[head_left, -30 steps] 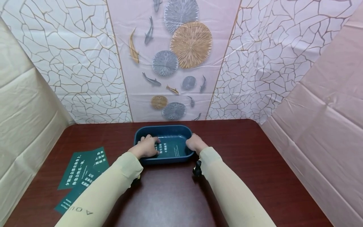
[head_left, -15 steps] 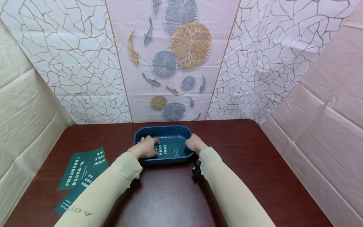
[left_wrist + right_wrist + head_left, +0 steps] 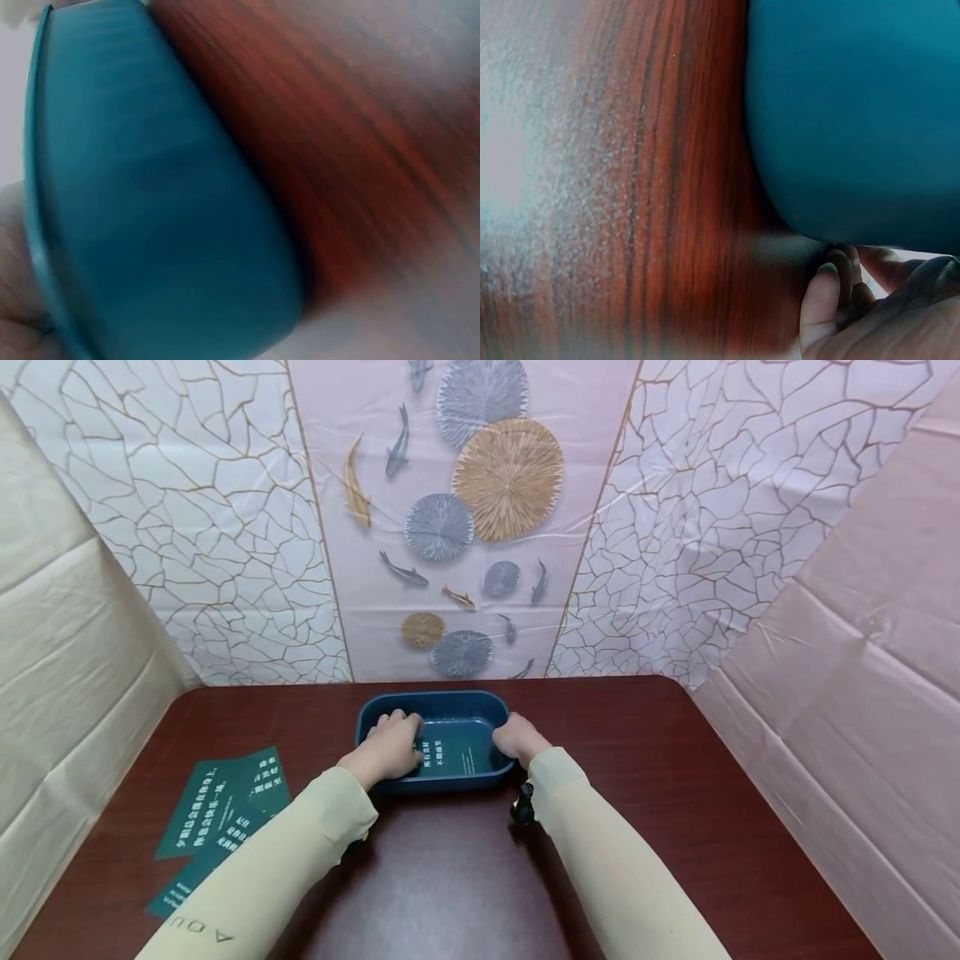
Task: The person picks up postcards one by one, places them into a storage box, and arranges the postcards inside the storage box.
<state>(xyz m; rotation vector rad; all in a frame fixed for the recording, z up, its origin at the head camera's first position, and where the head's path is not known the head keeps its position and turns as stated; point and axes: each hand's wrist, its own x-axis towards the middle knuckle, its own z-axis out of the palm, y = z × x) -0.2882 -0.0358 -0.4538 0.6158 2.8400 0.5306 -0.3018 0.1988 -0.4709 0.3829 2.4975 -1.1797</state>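
A dark blue plastic tray with rounded corners sits near the table's far edge. Inside it lies a dark green card printed with white characters. My left hand reaches over the tray's left end, fingers down at the card's left part; the fingertips are partly hidden, so whether they pinch it is unclear. With my right hand I grip the tray's right end. In the right wrist view, curled fingers show by the tray corner. The left wrist view shows mostly the tray's outer wall.
Several similar green cards lie overlapping on the left of the dark red-brown table, partly behind the left sleeve. A patterned cloth wall stands right behind the table, with pale cloth on both sides.
My left hand has risen a little, its knuckles higher, and it covers slightly more of the card's text. My right hand stays at the tray's right end, and the tray keeps its place.
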